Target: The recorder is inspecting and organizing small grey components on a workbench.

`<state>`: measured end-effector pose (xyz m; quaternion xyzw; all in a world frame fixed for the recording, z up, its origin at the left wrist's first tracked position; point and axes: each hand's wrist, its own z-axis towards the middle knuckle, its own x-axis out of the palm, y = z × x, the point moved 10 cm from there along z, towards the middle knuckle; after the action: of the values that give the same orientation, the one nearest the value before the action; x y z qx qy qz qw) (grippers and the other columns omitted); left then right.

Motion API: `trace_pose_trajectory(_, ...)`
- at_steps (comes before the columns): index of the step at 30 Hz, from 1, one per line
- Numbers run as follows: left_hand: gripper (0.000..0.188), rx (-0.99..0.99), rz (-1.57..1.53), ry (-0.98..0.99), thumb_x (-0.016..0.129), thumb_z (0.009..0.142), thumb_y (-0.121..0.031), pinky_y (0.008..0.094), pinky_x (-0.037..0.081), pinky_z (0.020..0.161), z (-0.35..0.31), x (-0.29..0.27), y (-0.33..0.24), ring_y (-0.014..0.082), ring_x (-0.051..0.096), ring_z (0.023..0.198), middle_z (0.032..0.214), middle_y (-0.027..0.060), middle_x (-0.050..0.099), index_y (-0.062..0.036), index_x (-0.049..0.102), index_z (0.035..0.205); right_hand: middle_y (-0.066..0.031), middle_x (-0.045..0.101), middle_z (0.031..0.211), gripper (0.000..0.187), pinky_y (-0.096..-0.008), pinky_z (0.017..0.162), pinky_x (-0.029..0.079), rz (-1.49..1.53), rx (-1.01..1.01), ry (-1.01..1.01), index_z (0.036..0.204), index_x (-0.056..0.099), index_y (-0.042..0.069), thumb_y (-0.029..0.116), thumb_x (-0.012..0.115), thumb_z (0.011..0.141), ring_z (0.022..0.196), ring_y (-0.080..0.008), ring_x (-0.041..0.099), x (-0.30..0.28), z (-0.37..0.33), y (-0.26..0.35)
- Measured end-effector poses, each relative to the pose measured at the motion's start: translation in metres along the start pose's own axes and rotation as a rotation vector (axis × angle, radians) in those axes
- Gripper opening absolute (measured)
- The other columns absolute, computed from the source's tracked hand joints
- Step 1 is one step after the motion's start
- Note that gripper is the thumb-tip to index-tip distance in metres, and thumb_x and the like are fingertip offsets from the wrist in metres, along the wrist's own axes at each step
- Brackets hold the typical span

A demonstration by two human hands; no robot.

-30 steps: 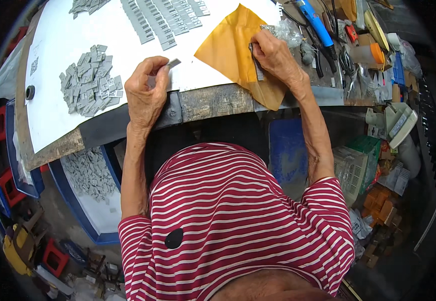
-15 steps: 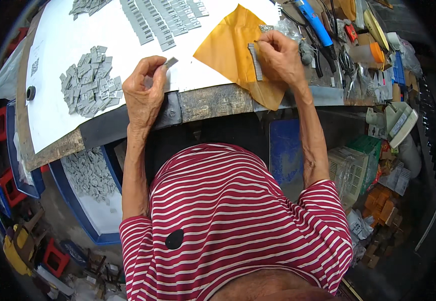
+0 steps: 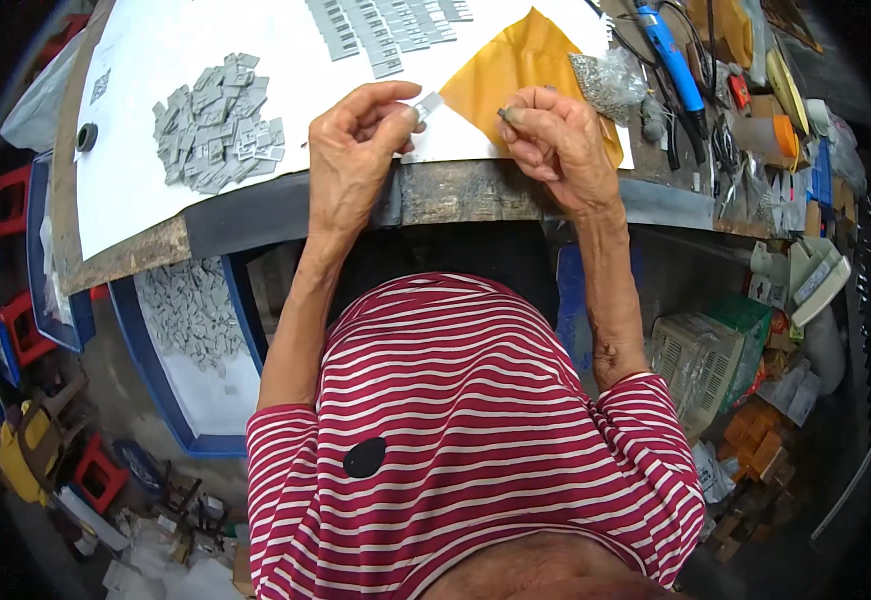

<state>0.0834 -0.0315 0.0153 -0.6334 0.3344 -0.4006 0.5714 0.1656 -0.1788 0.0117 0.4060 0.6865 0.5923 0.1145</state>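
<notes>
My left hand [image 3: 355, 150] pinches a small flat grey piece [image 3: 427, 104] between thumb and forefinger, just above the bench's front edge. My right hand [image 3: 553, 140] is beside it, fingers curled around a tiny dark item [image 3: 503, 113] at the fingertips. Both hands hover over a white sheet [image 3: 155, 60] and the lower corner of an orange-yellow envelope [image 3: 515, 65]. A loose heap of grey pieces [image 3: 217, 135] lies to the left of my left hand. Rows of grey pieces [image 3: 385, 25] are laid out at the sheet's far edge.
A clear bag of small metal parts [image 3: 605, 85] and a blue-handled tool [image 3: 670, 55] lie at the right, among cluttered tools and containers. Below the bench, a blue tray [image 3: 170, 400] holds more grey pieces. A black ring [image 3: 87, 137] sits at the sheet's left.
My right hand left the envelope and came toward my left hand, now holding a tiny item. My left hand lifted its grey piece slightly toward the right hand.
</notes>
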Motion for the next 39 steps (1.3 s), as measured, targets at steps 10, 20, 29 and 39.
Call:
trace_pose_trajectory(10,0.023,-0.042,-0.080,0.067,0.058,0.081,-0.009,0.0179,0.045,0.058,-0.004,0.009,0.009,0.0056,0.054,0.062,0.073,0.0039,0.062,0.0011,0.061,0.102,-0.0012,0.050,0.062,0.011,-0.0152,0.036,0.026,-0.026,-0.012,-0.024,0.079,0.054,-0.001,0.008,0.056,0.083,0.046,-0.0024,0.039,0.029,0.008,-0.010)
trace_pose_trajectory(20,0.029,-0.037,-0.004,0.252,0.057,0.084,-0.011,0.0184,0.046,0.058,-0.007,0.026,0.009,0.0064,0.055,0.061,0.071,0.0045,0.062,-0.0007,0.057,0.111,0.0014,0.051,0.059,0.012,-0.0149,0.037,0.026,-0.137,-0.015,-0.016,0.082,0.056,-0.001,0.012,0.056,0.084,0.046,-0.0015,0.040,0.033,0.011,-0.013)
trace_pose_trajectory(29,0.024,-0.062,-0.153,0.108,0.048,0.090,-0.015,0.0198,0.047,0.057,-0.006,0.013,0.018,0.0080,0.056,0.059,0.073,0.0088,0.063,0.0039,0.055,0.102,0.0025,0.049,0.059,0.012,-0.0160,0.040,0.026,-0.150,-0.022,-0.061,0.081,0.057,0.000,0.012,0.057,0.083,0.047,-0.0020,0.038,0.029,0.008,-0.020)
trace_pose_trajectory(39,0.018,-0.049,-0.051,0.011,0.049,0.089,-0.013,0.0203,0.047,0.054,-0.009,0.007,0.017,0.0083,0.057,0.058,0.071,0.0109,0.064,0.0032,0.054,0.091,0.0018,0.048,0.057,0.011,-0.0162,0.038,0.026,-0.028,-0.028,-0.099,0.080,0.055,-0.001,0.009,0.057,0.083,0.045,-0.0024,0.038,0.029,0.004,-0.027)
